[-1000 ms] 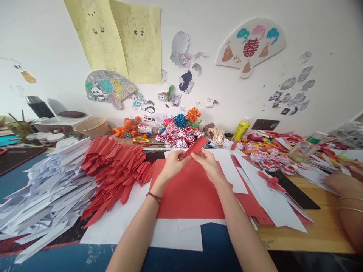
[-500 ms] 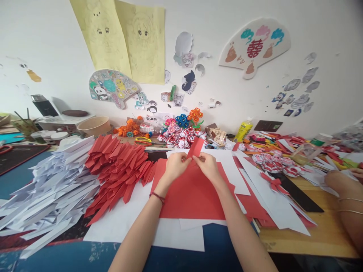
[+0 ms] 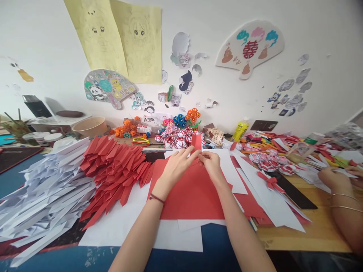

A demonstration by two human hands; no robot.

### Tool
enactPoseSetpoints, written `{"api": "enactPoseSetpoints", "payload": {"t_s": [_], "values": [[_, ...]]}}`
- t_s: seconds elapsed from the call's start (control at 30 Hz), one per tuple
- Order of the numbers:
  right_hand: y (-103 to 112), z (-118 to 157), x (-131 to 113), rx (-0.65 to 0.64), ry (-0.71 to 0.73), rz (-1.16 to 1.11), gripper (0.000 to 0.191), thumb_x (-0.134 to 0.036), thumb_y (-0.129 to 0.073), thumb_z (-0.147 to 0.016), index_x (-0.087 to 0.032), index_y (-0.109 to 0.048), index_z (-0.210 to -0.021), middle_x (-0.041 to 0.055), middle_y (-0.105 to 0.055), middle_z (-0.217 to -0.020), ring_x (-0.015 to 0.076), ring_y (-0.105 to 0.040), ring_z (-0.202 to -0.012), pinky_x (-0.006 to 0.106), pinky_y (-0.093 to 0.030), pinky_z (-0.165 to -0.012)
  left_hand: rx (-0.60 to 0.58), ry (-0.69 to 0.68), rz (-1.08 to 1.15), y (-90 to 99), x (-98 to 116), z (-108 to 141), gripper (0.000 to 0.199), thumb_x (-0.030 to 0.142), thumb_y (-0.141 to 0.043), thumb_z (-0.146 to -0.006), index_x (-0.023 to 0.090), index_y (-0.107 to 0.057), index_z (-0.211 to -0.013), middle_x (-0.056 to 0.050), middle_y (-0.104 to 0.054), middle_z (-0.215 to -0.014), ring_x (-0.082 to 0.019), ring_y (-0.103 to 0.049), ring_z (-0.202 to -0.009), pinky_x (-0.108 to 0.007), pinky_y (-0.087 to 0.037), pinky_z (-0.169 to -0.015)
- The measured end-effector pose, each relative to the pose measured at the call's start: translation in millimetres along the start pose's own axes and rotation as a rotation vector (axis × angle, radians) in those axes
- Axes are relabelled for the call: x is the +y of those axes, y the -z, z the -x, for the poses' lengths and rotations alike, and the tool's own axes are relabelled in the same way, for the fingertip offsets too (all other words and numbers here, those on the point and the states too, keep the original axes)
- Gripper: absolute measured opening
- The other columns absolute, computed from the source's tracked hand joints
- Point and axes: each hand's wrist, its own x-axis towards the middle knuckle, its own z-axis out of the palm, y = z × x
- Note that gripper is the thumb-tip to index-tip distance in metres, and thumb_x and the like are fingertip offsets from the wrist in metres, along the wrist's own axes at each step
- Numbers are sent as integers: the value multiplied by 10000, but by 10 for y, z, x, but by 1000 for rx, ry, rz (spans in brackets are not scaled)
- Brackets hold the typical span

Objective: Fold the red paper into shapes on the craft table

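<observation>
- One red paper strip (image 3: 196, 142) sits between the hands, over the red paper sheet's (image 3: 193, 196) far edge.
- Right hand (image 3: 210, 163) pinches its near end; left hand (image 3: 177, 166), fingers loosely spread, touches it.
- Probably light, springy, easily creased: best pinched at its edges.

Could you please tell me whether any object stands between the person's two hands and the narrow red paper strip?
Nothing visible does. The left hand and right hand are both directly at the red paper strip, fingers around its lower part. The large red sheet lies below them, not between.
</observation>
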Motion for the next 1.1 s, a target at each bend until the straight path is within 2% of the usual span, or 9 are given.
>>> {"api": "enactPoseSetpoints", "payload": {"t_s": [0.1, 0.2, 0.33, 0.5, 0.7, 0.8, 0.9, 1.1], "values": [[9, -7, -7, -31, 11, 17, 417, -582, -607, -749, -186, -651, -626, 48, -653, -592, 179, -557, -533, 287, -405, -537, -18, -49, -84, -30, -43, 11, 336, 138, -415, -942, 237, -506, -1249, -95, -533, -1299, -213, -561, -1013, -312, -441, -774], [11, -13, -9, -82, 23, 35, 416, -582, -599, -762, -191, -645, -629, 43, -655, -606, 171, -541, -528, 285, -396, -533, 25, -65, -67, -74, -93, 27, 224, 164, -428, -951, 216, -590, -1097, -94, -565, -1236, -213, -553, -992, -319, -426, -772], [4, -12, -8, -100, 22, 37, 418, -596, -594, -769, -192, -642, -673, 40, -661, -639, 163, -527, -516, 286, -404, -532, 68, -81, -42, -65, -135, 38, 233, 159, -406, -959, 218, -626, -1013, -82, -585, -1156, -200, -545, -949, -319, -408, -764], [-1, 20, -37, -143, 45, -28, 418, -587, -579, -794, -181, -662, -737, 49, -671, -674, 164, -537, -518, 288, -415, -539, 72, -80, -63, -60, -162, 44, 224, 168, -415, -957, 219, -632, -985, -80, -582, -1150, -209, -527, -953, -331, -396, -763], [-12, 57, -61, -178, 64, -119, 391, -560, -600, -807, -177, -672, -770, 12, -590, -571, 158, -527, -514, 276, -392, -518, 131, 161, 174, -142, -115, 39, 138, 263, -500, -935, 220, -630, -950, -65, -583, -1097, -218, -509, -974, -343, -402, -815], [-21, 69, -76, -190, 47, -187, 385, -558, -632, -790, -175, -675, -787, 11, -589, -584, 155, -528, -524, 272, -399, -518, 182, 282, 287, -197, -102, 23, 94, 264, -551, -904, 210, -618, -943, -68, -569, -1131, -228, -500, -1038, -364, -395, -888], [-24, 82, -110, -205, 30, -246, 392, -562, -665, -760, -175, -681, -818, 24, -625, -647, 153, -534, -550, 274, -417, -534, 211, 343, 402, -249, -117, 4, 76, 251, -574, -882, 203, -599, -936, -64, -587, -1106, -222, -512, -1045, -367, -394, -920], [-22, 102, -173, -246, 8, -298, 350, -516, -705, -738, -174, -690, -811, 39, -658, -725, 145, -543, -572, 269, -426, -543, 176, 453, 730, -251, -129, -18, 45, 237, -547, -877, 204, -572, -896, -8, -657, -915, -138, -580, -779, -265, -433, -749]]}}
